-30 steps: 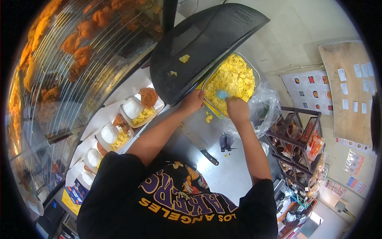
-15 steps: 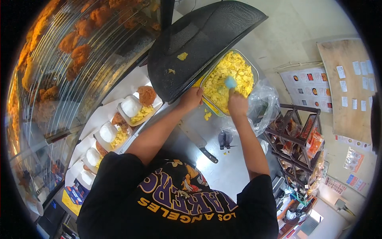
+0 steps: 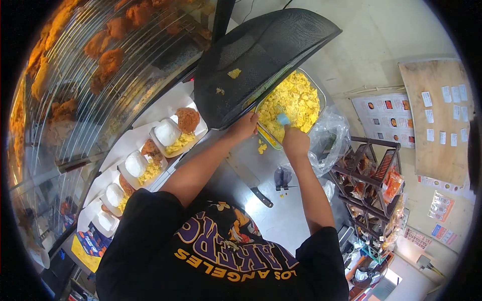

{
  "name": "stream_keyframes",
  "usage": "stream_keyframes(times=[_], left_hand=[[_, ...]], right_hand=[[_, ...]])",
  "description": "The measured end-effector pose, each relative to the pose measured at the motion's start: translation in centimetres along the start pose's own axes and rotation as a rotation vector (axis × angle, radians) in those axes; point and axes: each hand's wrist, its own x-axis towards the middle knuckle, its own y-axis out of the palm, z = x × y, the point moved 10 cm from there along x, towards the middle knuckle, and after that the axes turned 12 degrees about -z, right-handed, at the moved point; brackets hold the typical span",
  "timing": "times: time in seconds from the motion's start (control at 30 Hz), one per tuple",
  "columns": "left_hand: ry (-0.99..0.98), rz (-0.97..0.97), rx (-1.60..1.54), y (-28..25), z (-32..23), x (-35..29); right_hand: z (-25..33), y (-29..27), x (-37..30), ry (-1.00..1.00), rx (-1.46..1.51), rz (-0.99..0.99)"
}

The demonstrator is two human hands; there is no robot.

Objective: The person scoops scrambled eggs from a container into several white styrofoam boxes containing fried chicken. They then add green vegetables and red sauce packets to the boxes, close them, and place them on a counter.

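A rectangular metal tray (image 3: pixel 323 95) full of yellow scrambled egg (image 3: pixel 301 94) stands at the far middle of the counter. My right hand (image 3: pixel 296 142) is closed round the handle of a light-blue-headed spatula (image 3: pixel 283 119), whose head rests in the egg. At the tray's near left corner, my left hand (image 3: pixel 244 126) is closed on the rim, its fingertips partly hidden. Right beside that hand, a black mesh food cover (image 3: pixel 261 60) is tilted up over the tray's left side, bits of egg stuck to it.
Open white boxes with rice, fried chicken and egg (image 3: pixel 175 133) line the left, below a glass case of fried chicken (image 3: pixel 110 62). A knife (image 3: pixel 262 197) and a dark hole punch (image 3: pixel 282 176) lie on the steel counter. Plastic bags (image 3: pixel 331 130) and a brown rack (image 3: pixel 371 175) stand right.
The spatula head has moved left and nearer through the egg, with my right hand following slightly. My left hand stays at the tray corner. The whole view has shifted a little.
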Motion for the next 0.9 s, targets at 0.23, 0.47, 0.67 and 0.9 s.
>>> stream_keyframes(times=[0.23, 0.47, 0.67, 0.9], left_hand=[[0.017, 0.005, -0.01, 0.2, 0.8, 0.5], [-0.025, 0.056, -0.027, 1.1, 1.1, 0.6], [-0.03, 0.093, -0.012, 0.8, 0.4, 0.6], [-0.039, 0.149, 0.11, 0.6, 0.1, 1.0]], right_hand=[[1.6, 0.6, -0.6, 0.02, 0.199, 0.005], [2.1, 0.9, 0.8, 0.2, 0.544, -0.256], [2.6, 0.8, 1.0, -0.072, 0.675, -0.105], [-1.8, 4.9, 0.3, 0.497, 1.229, 0.194]])
